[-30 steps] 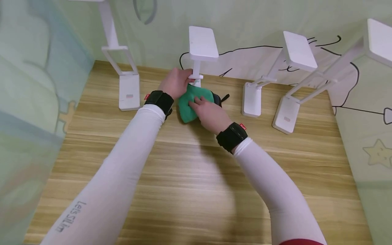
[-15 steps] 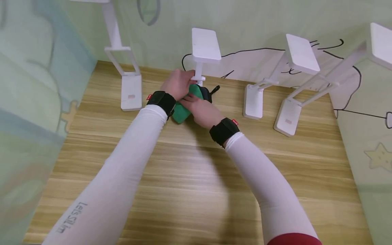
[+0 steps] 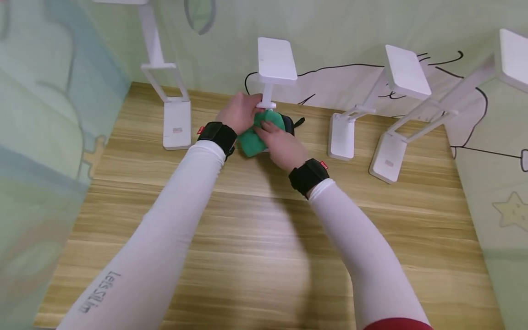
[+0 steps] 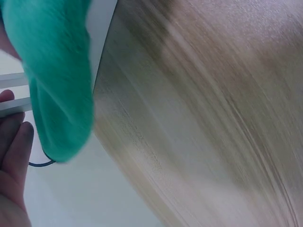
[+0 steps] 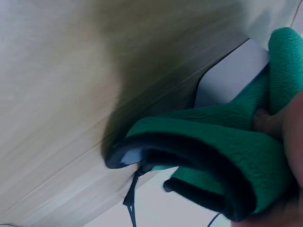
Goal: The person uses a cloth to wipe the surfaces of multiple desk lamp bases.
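Note:
A white desk lamp stands against the back wall, second from the left. My left hand pinches the lower part of its arm; in the left wrist view the fingers close on a thin white bar. A green cloth with black edging and a loop lies bunched over the lamp's base. My right hand grips this cloth, thumb pushed into a fold, in the right wrist view. Part of the lamp base shows beside the cloth there; the rest is covered.
Another white lamp stands to the left. Two more, a nearer-middle lamp and a far-right lamp, stand to the right. All rest on a wood-grain table bounded by a patterned wall.
My right hand moved left with the cloth, then back to the right, and the cloth has folded differently. The left hand stays on the lamp arm.

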Motion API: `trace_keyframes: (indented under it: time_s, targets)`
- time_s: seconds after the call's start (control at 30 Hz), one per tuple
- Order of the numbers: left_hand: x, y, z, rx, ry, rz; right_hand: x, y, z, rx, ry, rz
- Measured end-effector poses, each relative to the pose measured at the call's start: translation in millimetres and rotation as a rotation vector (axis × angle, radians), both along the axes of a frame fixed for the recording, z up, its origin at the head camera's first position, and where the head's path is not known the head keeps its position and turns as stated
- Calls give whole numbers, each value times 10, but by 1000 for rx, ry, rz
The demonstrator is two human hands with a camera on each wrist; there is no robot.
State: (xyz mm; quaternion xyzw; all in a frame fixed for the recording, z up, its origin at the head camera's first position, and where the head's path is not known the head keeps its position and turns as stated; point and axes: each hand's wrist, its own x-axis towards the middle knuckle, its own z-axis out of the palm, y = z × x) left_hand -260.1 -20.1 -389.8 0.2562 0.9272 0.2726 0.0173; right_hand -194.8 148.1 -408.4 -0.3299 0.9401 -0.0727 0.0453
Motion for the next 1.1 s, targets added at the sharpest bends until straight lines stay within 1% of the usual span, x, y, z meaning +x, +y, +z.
trace_keyframes:
  time_s: [0.13,0.27,0.47,0.6,0.73,0.8,0.93,1.1]
  targets:
    - [-9,-16,-18,-13,11,12,124,49,58,24,-58,-47]
    - [-7,-32,-19,-31,14,26,257,73,88,51,-79,-56]
    - [12,-59,-15,-29,18,29,438,43,118,112,-60,4]
    - [14,-63,-20,-29,25,31,500,1,110,139,-27,62]
    - [13,-72,-17,-20,26,23,504,-80,86,142,12,128]
    - [12,-76,-12,-21,25,14,485,-129,80,132,16,145]
    - [10,-81,-3,-24,21,4,400,-228,70,102,-4,149]
    - [25,-88,12,-22,6,8,221,-317,36,59,-20,136]
